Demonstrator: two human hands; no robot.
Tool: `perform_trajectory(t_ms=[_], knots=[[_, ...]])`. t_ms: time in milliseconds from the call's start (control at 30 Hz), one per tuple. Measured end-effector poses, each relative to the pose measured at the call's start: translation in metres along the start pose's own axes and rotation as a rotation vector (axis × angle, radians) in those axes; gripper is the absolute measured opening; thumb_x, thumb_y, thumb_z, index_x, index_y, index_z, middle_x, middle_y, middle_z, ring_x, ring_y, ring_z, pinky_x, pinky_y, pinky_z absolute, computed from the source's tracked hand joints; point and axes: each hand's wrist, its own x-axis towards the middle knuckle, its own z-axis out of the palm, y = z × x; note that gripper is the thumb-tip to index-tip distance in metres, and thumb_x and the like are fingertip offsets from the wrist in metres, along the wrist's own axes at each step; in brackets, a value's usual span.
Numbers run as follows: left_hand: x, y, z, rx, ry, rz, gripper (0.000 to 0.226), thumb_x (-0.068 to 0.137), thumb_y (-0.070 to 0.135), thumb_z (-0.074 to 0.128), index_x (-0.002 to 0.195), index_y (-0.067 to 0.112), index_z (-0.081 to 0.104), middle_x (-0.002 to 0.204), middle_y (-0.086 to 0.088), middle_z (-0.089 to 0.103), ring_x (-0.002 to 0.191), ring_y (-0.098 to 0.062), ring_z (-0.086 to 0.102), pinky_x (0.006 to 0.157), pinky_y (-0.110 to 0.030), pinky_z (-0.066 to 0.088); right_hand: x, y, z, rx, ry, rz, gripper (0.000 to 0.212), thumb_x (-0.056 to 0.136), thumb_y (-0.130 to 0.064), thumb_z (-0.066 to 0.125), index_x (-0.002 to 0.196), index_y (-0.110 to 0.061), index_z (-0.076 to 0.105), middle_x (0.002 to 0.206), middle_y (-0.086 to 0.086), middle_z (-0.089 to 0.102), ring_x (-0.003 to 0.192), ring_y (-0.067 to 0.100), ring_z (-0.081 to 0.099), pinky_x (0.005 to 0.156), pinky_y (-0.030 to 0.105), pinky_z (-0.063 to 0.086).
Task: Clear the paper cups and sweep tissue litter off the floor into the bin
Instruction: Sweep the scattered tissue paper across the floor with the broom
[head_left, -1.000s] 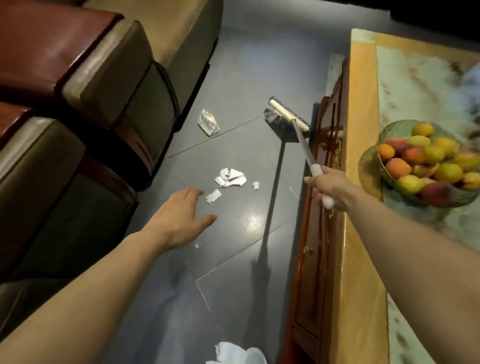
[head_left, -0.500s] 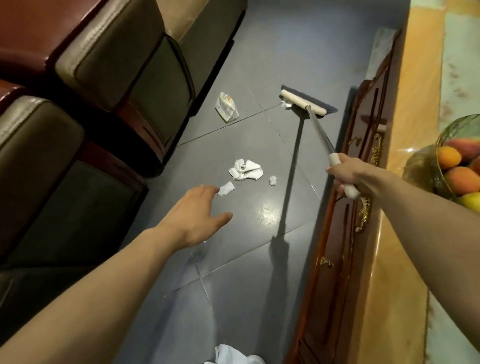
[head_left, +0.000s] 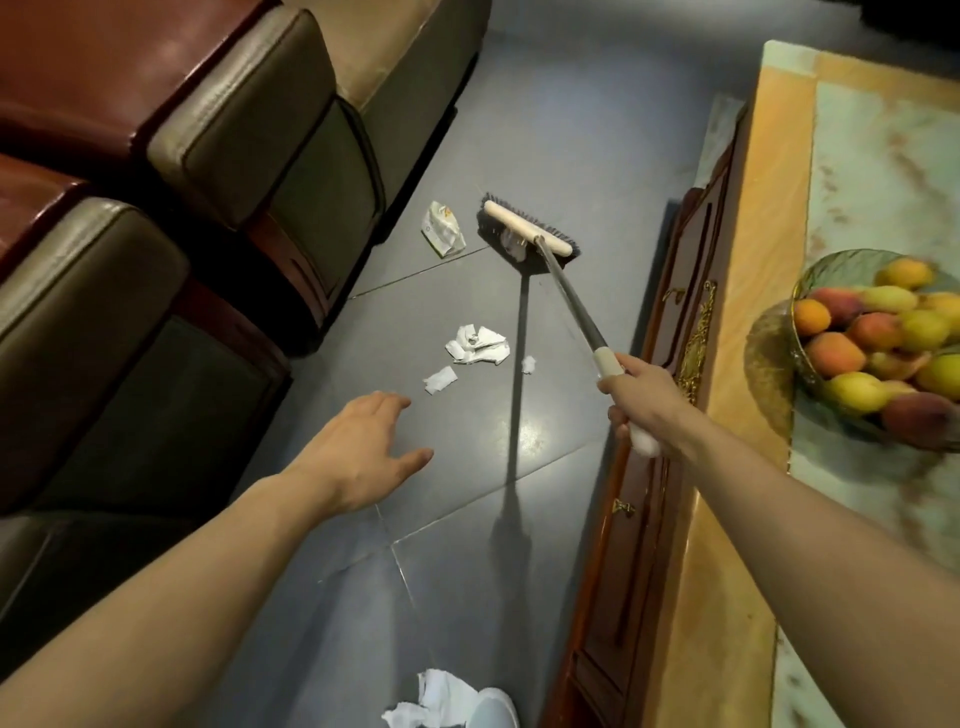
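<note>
Right hand (head_left: 644, 400) clenched round the broom (head_left: 568, 291) grip; broom head (head_left: 524, 234) on the floor (head_left: 571, 130) beside a crumpled wrapper (head_left: 441, 228). Left hand (head_left: 358, 452) released, fingers spread, near 3 tissue scraps (head_left: 475, 345).

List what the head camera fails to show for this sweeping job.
1. Bin and paper cups: nowhere in the head view, so they lie outside the frame.
2. Tissue heap: cut off by the bottom edge.
3. Crumpled wrapper: print too small to read.
4. Broom: a pale scrap under its head is half hidden by the bristles, and the grip lies partly inside the right hand.
5. Fruit bowl: cut off by the right edge and blurred.
</note>
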Motion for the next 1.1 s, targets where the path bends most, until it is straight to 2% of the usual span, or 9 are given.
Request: perform_trajectory(t_ms=[133,200,333,500,667,733,900,1000,1100], knots=[[-0.006,-0.002,-0.001,-0.021,0.001,-0.011,0.068,0.092,0.048,0.049,0.147,0.016,0.024,0.155,-0.002,0.023,0.144,-0.017,0.013,0.115,-0.026,0.012,-0.005,-0.014,-0.006,0.054,0.035,-0.011,0.044,0.099,-0.011,0.043,0.140,-0.026,0.040,0.075,0.008,0.047,0.054,0.012,0.043,0.036,0.017,0.042],[-0.005,-0.003,-0.002,-0.027,0.017,-0.019,0.068,0.092,0.048,0.050,0.147,0.016,0.025,0.155,-0.002,0.023,0.144,-0.018,0.013,0.115,-0.026,0.012,0.010,-0.033,-0.008,0.059,0.033,0.009,0.031,0.100,-0.013,0.041,0.130,-0.020,0.045,0.071,0.006,0.045,0.052,0.010,0.041,0.034,0.016,0.039],[-0.003,-0.013,-0.005,-0.030,0.035,-0.035,0.069,0.092,0.048,0.050,0.147,0.016,0.025,0.155,-0.003,0.023,0.144,-0.018,0.015,0.114,-0.026,0.013,0.040,-0.070,0.003,0.222,-0.032,0.102,0.021,0.100,-0.014,0.040,0.120,-0.008,0.044,0.066,0.001,0.035,0.034,0.004,0.034,0.031,0.011,0.029],[-0.007,-0.034,-0.002,0.002,0.014,-0.093,0.070,0.092,0.050,0.050,0.148,0.017,0.023,0.156,-0.004,0.020,0.145,-0.018,0.013,0.116,-0.028,0.013,0.052,-0.074,0.047,0.182,-0.123,0.114,0.013,0.100,-0.012,0.037,0.112,-0.012,0.042,0.066,0.001,0.033,0.025,0.004,0.030,0.032,0.010,0.028],[-0.018,-0.051,0.000,0.013,-0.018,-0.143,0.071,0.092,0.050,0.049,0.148,0.019,0.021,0.157,-0.003,0.017,0.145,-0.017,0.011,0.116,-0.027,0.011,0.057,-0.080,0.074,0.215,-0.208,0.106,0.013,0.100,-0.011,0.035,0.089,-0.015,0.041,0.063,0.000,0.029,0.025,0.004,0.028,0.031,0.010,0.025],[-0.022,-0.060,0.000,0.019,-0.009,-0.148,0.071,0.092,0.050,0.049,0.149,0.019,0.021,0.157,-0.003,0.017,0.146,-0.017,0.010,0.116,-0.026,0.011,0.060,-0.085,0.079,0.153,-0.228,0.095,0.012,0.100,-0.013,0.035,0.089,-0.015,0.041,0.062,0.000,0.030,0.028,0.004,0.028,0.032,0.011,0.025],[-0.038,-0.074,0.002,-0.008,0.009,-0.181,0.070,0.092,0.050,0.048,0.149,0.018,0.020,0.157,-0.002,0.017,0.145,-0.016,0.009,0.116,-0.026,0.010,0.050,-0.082,0.096,-0.227,-0.226,0.042,0.016,0.097,-0.009,0.026,0.087,-0.015,0.037,0.062,0.003,0.031,0.038,0.010,0.026,0.039,0.013,0.023],[-0.053,-0.081,0.006,-0.019,0.017,-0.187,0.071,0.092,0.050,0.048,0.149,0.018,0.021,0.157,-0.002,0.018,0.145,-0.016,0.010,0.116,-0.026,0.010,0.031,-0.066,0.099,-0.345,-0.212,0.048,0.021,0.096,-0.003,0.023,0.083,-0.015,0.034,0.068,0.005,0.031,0.044,0.013,0.026,0.034,0.009,0.024],[-0.071,-0.088,0.012,-0.034,0.035,-0.187,0.071,0.091,0.051,0.050,0.148,0.017,0.023,0.156,-0.003,0.021,0.145,-0.017,0.012,0.115,-0.027,0.013,0.007,-0.038,0.097,-0.404,-0.204,0.073,0.016,0.095,-0.004,0.025,0.102,-0.014,0.037,0.071,0.006,0.032,0.050,0.014,0.026,0.036,0.012,0.024]])
